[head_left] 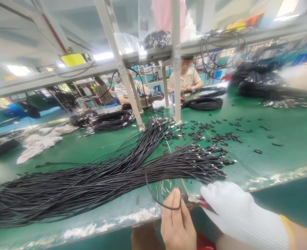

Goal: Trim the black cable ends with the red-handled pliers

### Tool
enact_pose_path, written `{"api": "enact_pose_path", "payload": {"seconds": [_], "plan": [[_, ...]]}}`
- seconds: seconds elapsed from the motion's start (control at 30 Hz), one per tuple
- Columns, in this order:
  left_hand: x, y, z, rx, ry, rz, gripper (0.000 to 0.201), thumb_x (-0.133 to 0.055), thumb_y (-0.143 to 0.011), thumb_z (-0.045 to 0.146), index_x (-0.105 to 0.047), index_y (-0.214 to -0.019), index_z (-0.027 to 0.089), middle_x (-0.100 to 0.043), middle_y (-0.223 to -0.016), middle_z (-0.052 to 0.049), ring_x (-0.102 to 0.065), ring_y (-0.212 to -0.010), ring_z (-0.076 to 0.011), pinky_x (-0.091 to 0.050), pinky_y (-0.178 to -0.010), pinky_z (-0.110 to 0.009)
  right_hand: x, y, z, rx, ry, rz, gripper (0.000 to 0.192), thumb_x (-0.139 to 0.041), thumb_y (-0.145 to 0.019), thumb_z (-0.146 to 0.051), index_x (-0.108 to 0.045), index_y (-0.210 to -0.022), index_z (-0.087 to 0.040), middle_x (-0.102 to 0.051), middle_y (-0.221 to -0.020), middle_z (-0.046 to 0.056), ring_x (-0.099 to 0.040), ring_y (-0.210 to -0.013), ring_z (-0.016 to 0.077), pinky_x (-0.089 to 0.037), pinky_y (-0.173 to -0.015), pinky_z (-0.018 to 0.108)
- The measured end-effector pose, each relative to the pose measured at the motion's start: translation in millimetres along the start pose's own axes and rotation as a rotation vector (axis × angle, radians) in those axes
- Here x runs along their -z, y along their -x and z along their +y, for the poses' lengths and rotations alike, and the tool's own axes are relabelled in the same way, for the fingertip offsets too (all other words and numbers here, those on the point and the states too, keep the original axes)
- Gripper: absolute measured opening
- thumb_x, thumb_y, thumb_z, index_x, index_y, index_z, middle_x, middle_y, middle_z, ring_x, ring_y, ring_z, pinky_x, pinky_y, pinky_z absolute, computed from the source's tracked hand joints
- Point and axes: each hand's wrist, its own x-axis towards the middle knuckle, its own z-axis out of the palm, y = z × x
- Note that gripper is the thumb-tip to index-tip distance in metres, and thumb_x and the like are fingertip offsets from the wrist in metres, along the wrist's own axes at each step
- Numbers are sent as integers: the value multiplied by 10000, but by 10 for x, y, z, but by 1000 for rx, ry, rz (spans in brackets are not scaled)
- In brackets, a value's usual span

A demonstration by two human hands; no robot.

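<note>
My bare left hand (178,222) is closed on a black cable (153,196) near its end, and the cable loops back toward the pile. My right hand (230,205), in a white knitted glove with a yellow cuff, grips pliers (204,203) with red and black handles. The jaws of the pliers meet the cable end just beyond my left fingertips; the exact contact is blurred. Behind both hands lies a long bundle of black cables (111,180), with metal plugs at its right end. Many small black plastic pieces (226,137) are scattered beyond those plugs.
Upright metal posts (177,69) and a shelf rise from the green table (286,159). Coiled cables (205,103) and a further cable heap (268,88) lie farther back. White cloths (39,144) are at the left. Co-workers (186,78) sit across the table.
</note>
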Motion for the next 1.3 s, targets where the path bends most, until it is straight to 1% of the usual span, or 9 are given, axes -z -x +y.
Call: {"api": "enact_pose_path", "payload": {"seconds": [0.17,0.27,0.4,0.5,0.6,0.77,0.97,1.13,1.3], "plan": [[42,8,102,236,300,-4,233,-630,-971,110,-802,-1103,197,-838,-1027,-73,-774,-965,-168,-550,-968,-227,12,37,53,5,-3,8,139,-590,-711,-220,-481,-647,-275,-556,-546,15,-538,-440,259,-177,-523,320],[105,-100,176,618,501,-48,185,-658,-993,335,-823,-964,259,-841,-911,-20,-776,-838,-146,-575,-844,-192,42,85,118,38,-28,25,131,-569,-735,-229,-462,-682,-284,-559,-583,2,-540,-464,252,-216,-503,323],[184,-310,235,1233,949,-112,399,-844,-738,614,-771,-788,225,-785,-699,-4,-680,-546,-130,-572,-575,-206,102,116,268,79,-58,92,93,-503,-822,-192,-501,-885,-261,-650,-741,19,-606,-584,232,-357,-555,322],[225,-442,251,1443,1160,-198,459,-967,-566,562,-773,-692,165,-742,-645,-22,-628,-513,-106,-533,-520,-187,145,96,335,58,-12,151,233,-475,-850,-199,-525,-1077,-214,-703,-885,72,-634,-669,243,-381,-592,334],[255,-512,270,1536,1239,-258,446,-1015,-505,490,-774,-639,140,-696,-610,-5,-586,-480,-69,-485,-482,-156,177,64,311,62,20,157,302,-485,-827,-197,-543,-1123,-183,-713,-929,87,-632,-710,260,-378,-621,365],[294,-529,300,1599,1291,-291,427,-1026,-499,457,-767,-634,146,-665,-594,14,-531,-443,-44,-439,-449,-148,219,38,214,105,4,164,241,-481,-855,-238,-577,-1066,-171,-681,-854,74,-580,-720,265,-351,-648,391],[313,-494,265,1599,1305,-357,432,-1014,-536,466,-746,-645,146,-645,-586,24,-526,-449,-49,-422,-454,-160,236,33,230,139,-34,139,171,-517,-834,-235,-548,-1001,-214,-646,-809,36,-524,-698,248,-309,-635,377],[327,-476,226,1582,1330,-471,451,-993,-579,489,-716,-657,141,-641,-577,22,-552,-442,-65,-402,-457,-180,159,120,255,125,-68,35,289,-653,-723,-341,-521,-965,-252,-628,-829,19,-513,-700,246,-291,-639,367],[332,-457,219,1588,1308,-469,480,-988,-578,511,-694,-662,141,-639,-558,29,-546,-437,-62,-398,-462,-179,160,104,229,166,50,27,352,-701,-684,-392,-553,-964,-239,-618,-806,26,-482,-711,252,-296,-657,386]]}}
